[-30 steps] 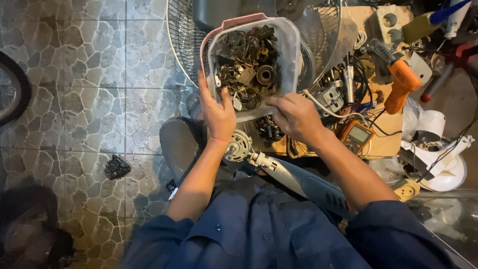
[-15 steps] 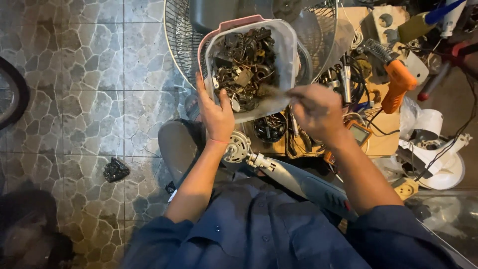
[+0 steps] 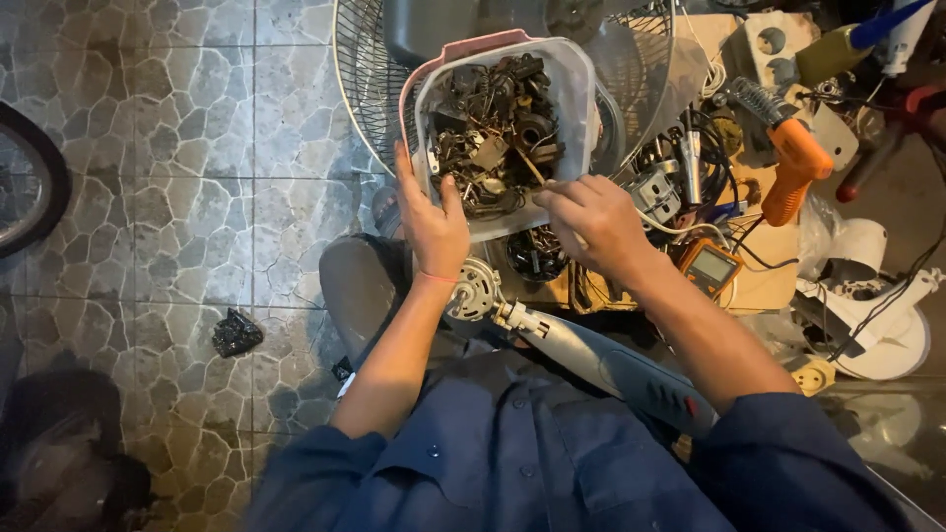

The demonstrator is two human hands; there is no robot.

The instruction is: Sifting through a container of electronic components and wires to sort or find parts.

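A clear plastic tub (image 3: pixel 581 94) with a pink rim holds several dark metal parts and scraps. My left hand (image 3: pixel 431 222) grips the tub's near left edge and holds it tilted toward me. My right hand (image 3: pixel 591 222) is at the tub's near right side, its fingers pinched on a thin stick-like piece (image 3: pixel 532 169) that reaches in among the parts. Below my hands lies a grey fan motor unit (image 3: pixel 591 360) with its round end (image 3: pixel 475 291) near my left wrist.
A wire fan guard (image 3: pixel 370 89) lies behind the tub. To the right are an orange glue gun (image 3: pixel 793 167), an orange multimeter (image 3: pixel 709 266), cables, and white fan parts (image 3: pixel 877 325). A dark scrap (image 3: pixel 236 333) lies on the stone-pattern floor; a tyre (image 3: pixel 30 187) is at the left.
My right hand has moved from the tub's front edge out to the right and back, now pinching a thin piece in the tub. The left hand has kept its hold.
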